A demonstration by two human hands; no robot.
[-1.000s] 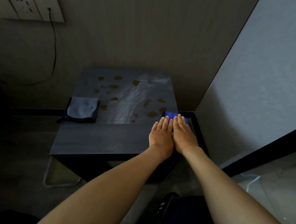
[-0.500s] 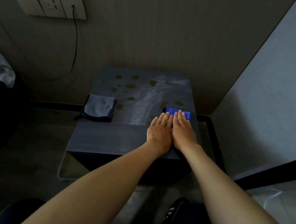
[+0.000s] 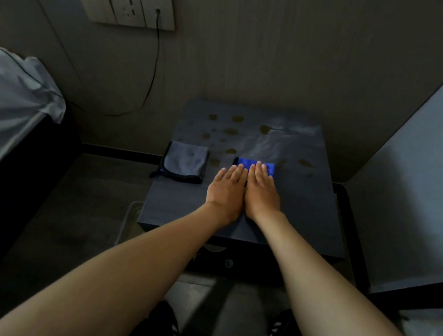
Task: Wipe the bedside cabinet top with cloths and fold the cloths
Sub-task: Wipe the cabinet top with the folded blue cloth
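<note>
The dark grey bedside cabinet top [image 3: 300, 209] carries several brownish stains [image 3: 231, 132] toward its back. A blue cloth [image 3: 253, 164] lies near the middle, mostly hidden under my hands. My left hand [image 3: 226, 193] and my right hand [image 3: 262, 194] lie flat side by side, pressing on it, with only its far edge showing past my fingertips. A folded grey cloth with dark edging [image 3: 185, 161] rests on the cabinet's left edge, just left of my left hand and apart from it.
A bed with a pale sheet [image 3: 8, 107] stands at the left. A wall socket panel [image 3: 125, 6] has a black cable [image 3: 155, 59] hanging from it. A light wall [image 3: 417, 188] closes the right side. My dark shoes [image 3: 165, 323] are below.
Both hands have slid the blue cloth leftward from the cabinet's right edge to its middle. The view has also turned, bringing the bed into sight.
</note>
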